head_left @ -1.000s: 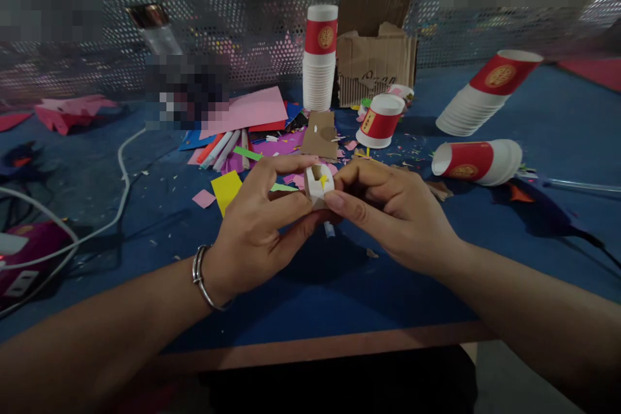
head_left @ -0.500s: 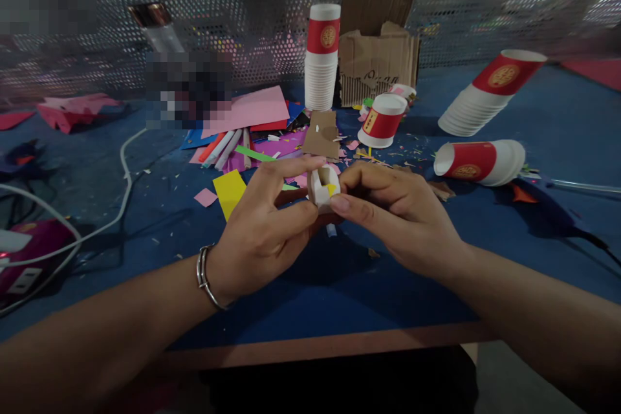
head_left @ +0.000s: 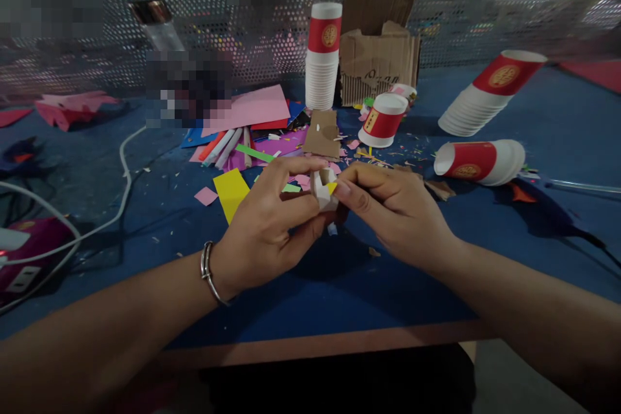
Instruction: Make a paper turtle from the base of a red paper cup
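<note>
Between my hands, above the blue table, is a small white paper piece (head_left: 322,197) with an opening at its top; its exact kind does not show. My left hand (head_left: 274,220) grips it from the left, fingers bent around its far and near sides. A small yellow paper bit (head_left: 332,187) sits at the piece's right edge. My right hand (head_left: 395,207) pinches that yellow bit between thumb and forefinger, close against the white piece. Below the hands a short pale stick end (head_left: 332,229) shows, partly hidden.
Behind the hands lie paper scraps, a cardboard piece (head_left: 323,134) and a yellow sheet (head_left: 231,194). A paper cup stack (head_left: 323,81) stands at the back, near an upside-down cup (head_left: 383,119). Cups lie on their side (head_left: 478,162) at right, beside a glue gun (head_left: 543,204). A white cable (head_left: 123,168) crosses the left.
The white piece has turned and shifted slightly right. My right thumb and fingers have drawn back a little to its right edge, at the yellow bit.
</note>
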Available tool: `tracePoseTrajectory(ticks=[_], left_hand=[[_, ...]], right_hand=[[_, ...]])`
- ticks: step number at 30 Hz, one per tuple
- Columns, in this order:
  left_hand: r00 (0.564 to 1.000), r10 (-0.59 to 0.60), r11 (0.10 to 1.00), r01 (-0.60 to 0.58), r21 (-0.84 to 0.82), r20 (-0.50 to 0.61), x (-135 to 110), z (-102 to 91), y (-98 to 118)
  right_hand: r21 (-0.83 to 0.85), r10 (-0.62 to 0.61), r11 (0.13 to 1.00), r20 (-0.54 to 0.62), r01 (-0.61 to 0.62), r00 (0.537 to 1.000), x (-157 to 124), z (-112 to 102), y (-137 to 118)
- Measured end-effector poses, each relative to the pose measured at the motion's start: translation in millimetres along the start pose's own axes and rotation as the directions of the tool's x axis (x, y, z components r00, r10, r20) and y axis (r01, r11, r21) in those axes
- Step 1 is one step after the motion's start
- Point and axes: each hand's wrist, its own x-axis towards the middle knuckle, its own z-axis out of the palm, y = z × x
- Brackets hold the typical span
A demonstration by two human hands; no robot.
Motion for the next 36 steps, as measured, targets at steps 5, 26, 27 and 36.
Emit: tracePoseTrajectory(ticks=[5,26,27,36], left_hand=[[0.999,-0.052,0.997,0.051,-0.058,-0.015,4,-1.7,3],[0.971,-0.215,0.874,0.241,-0.423,0.108,7,2.5,-14],[0.969,-0.221,0.864,0.248,-0.438,0.114,6,2.3,-15],[0.96,-0.218,0.773,0.279,-0.57,0.175,3,-1.0,-20]], right_hand=[[0.039,0.024,0.999,0.011,-0.024,1.0,-2,2,0],[-0.185,-0.239,0.958,-0.08,0.221,0.968,2,-2,2],[-0.181,-0.237,0.959,-0.087,0.219,0.968,2,-2,2],[-0.093,-0.132,0.989,-0.173,0.117,0.976,5,-6,7]])
